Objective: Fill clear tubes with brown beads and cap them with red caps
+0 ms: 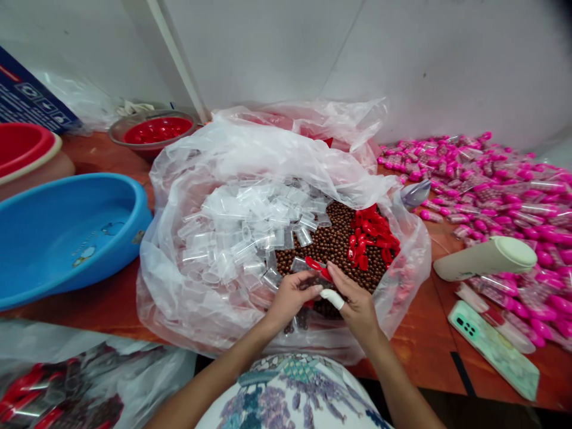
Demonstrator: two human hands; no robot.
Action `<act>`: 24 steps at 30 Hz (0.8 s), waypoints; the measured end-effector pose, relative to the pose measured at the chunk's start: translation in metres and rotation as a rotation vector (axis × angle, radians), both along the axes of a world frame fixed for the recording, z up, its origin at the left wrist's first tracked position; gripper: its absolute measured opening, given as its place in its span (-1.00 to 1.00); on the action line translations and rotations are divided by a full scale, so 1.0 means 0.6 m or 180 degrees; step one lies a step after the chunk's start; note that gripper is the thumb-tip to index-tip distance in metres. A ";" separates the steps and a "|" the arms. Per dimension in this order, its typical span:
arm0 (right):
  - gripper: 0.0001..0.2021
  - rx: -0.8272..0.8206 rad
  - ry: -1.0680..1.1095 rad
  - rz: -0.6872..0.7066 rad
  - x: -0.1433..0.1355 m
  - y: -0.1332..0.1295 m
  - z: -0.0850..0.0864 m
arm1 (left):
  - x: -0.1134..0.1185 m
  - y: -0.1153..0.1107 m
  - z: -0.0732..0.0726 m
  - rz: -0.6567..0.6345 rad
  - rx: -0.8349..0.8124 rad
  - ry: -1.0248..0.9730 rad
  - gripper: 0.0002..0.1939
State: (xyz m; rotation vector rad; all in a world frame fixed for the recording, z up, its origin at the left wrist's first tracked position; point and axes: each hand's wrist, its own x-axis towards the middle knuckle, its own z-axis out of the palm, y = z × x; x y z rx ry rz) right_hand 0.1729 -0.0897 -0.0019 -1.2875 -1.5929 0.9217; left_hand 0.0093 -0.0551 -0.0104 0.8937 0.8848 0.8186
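A large translucent plastic bag lies open in front of me. It holds a heap of clear plastic tubes, many brown beads and a pile of red caps. Over the beads, my left hand grips a clear tube between thumb and fingers. My right hand, with a white cover on one finger, is closed on a red cap right beside the tube. Another red piece shows at the tube. Fingers partly hide how these parts meet.
A blue basin and red basin stand left. Behind is a bowl of red pieces. Right are pink-capped tubes, a pale bottle and a phone. A bag of filled tubes lies lower left.
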 end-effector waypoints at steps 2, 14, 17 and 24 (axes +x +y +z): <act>-0.60 -0.0120 0.0089 -0.0056 -0.001 -0.002 0.001 | -0.001 -0.003 0.003 -0.0046 -0.0195 -0.0028 -0.65; -0.71 -0.0567 0.0869 -0.1102 -0.029 -0.017 -0.016 | -0.001 -0.008 0.006 -0.0274 -0.0204 -0.0053 -0.58; -0.69 -0.0056 0.0450 -0.0913 -0.023 -0.023 -0.028 | -0.002 -0.010 0.005 -0.0300 -0.0347 -0.0194 -0.57; -0.41 0.0693 -0.0779 -0.0128 -0.001 -0.019 -0.035 | -0.002 -0.011 0.014 -0.0052 -0.0567 -0.0301 -0.54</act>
